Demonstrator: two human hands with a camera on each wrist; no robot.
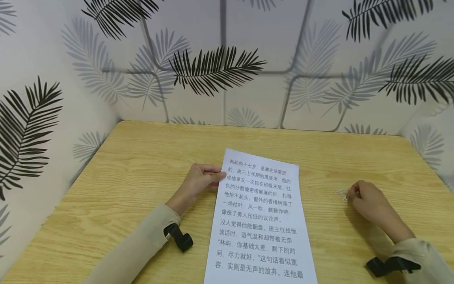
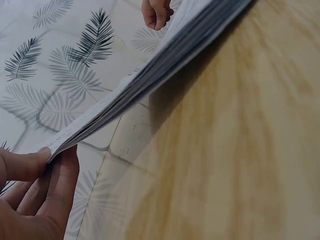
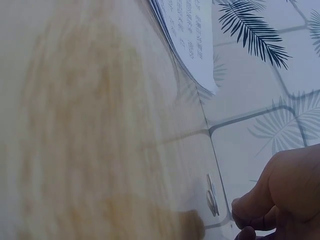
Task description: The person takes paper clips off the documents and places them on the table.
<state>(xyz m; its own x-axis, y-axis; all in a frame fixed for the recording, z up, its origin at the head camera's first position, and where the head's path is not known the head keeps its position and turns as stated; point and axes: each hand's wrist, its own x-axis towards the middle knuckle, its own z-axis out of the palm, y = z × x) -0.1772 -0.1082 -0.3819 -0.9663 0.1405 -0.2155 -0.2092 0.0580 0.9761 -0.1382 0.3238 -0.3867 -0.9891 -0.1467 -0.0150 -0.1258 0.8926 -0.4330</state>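
A stack of printed paper sheets point(image 1: 260, 221) is tilted up off the table on its left side. My left hand point(image 1: 199, 182) pinches its left edge, thumb point(image 2: 30, 164) on top and fingers point(image 2: 62, 185) beneath. The layered sheet edges show in the left wrist view. To the right of the stack, small silvery paper clips point(image 1: 339, 192) lie on the table. Beside them is my right hand point(image 1: 367, 202), its fingers curled and thumb near the index finger. In the right wrist view the clips point(image 3: 212, 200) lie just left of the fingertips; whether anything is between those fingertips is hidden.
The wood-grain table point(image 1: 142, 157) has a glossy surface that reflects the wall. Behind it stands a pale wall point(image 1: 255, 102) with a palm-leaf pattern. Both wrists carry a black strapped camera point(image 1: 179, 236), the left one near the stack's left edge.
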